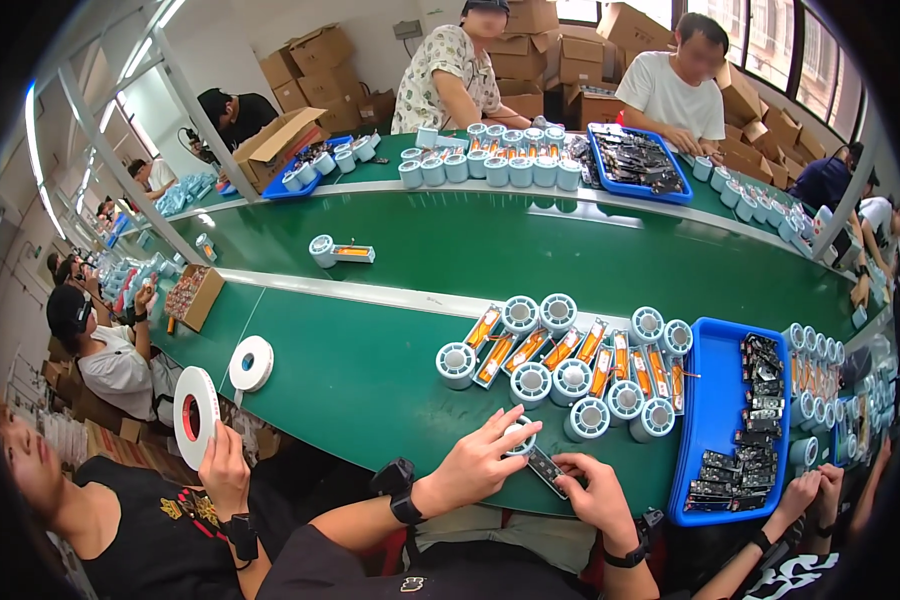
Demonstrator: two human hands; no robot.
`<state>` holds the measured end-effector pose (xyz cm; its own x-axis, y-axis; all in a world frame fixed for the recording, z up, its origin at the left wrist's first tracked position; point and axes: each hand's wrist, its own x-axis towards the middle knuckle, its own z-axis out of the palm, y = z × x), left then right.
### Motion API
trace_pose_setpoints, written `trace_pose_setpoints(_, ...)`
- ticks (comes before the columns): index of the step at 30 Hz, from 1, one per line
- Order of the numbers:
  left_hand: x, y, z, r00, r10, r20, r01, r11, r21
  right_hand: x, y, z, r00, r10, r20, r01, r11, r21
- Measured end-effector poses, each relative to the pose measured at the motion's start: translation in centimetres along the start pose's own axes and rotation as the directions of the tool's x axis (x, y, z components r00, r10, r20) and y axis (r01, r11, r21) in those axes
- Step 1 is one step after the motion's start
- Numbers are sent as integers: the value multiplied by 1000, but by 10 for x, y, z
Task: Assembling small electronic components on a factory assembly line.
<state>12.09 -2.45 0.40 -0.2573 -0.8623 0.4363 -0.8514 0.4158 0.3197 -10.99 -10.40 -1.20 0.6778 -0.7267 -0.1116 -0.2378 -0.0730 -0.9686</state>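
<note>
Round-headed unit [519, 438]: located between the two hands, above the near edge of the green surface [320, 360]. Left hand [475, 465]: fingers curled nearly closed over the unit's top, holding it. Right hand [600, 495]: thumb and fingers pinched on the dark board [546, 471]. Recommended: steady the unit, keep the board aligned, and avoid squeezing its components.

The left hand [482, 458] hides much of the pale-blue unit [519, 438]; the right hand [594, 490] covers part of the black board [545, 469]. Far left of both, distant workers [107, 211] appear too small to tell.
</note>
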Motion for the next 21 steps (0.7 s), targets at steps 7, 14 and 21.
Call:
trace_pose_setpoints(7,17,-15,-7,989,143,24,-143,990,-20,4,2,0,999,-48,-2,48,998,-49)
trace_pose_setpoints(14,29,-24,-45,980,198,11,-198,980,10,1,35,13,916,-277,-291,352,902,249)
trace_pose_setpoints(21,115,-176,-88,946,-82,-315,138,977,161,-3,25,7,945,-277,-172,287,957,38)
